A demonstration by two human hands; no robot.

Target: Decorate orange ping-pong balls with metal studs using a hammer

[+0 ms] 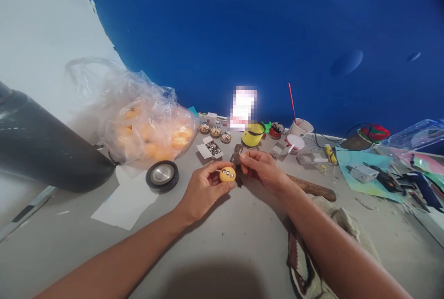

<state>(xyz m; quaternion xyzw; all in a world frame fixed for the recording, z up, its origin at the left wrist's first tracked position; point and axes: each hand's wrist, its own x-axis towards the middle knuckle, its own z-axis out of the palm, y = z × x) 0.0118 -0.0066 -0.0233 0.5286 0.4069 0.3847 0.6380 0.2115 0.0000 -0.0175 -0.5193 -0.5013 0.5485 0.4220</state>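
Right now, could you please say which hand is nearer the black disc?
Left. The left hand is right of the black disc; the right hand is farther right.

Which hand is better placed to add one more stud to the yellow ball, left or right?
Probably the right hand: it is close beside the yellow ball, though whether it holds anything is unclear. The left hand is busy gripping the ball, with its studded side showing.
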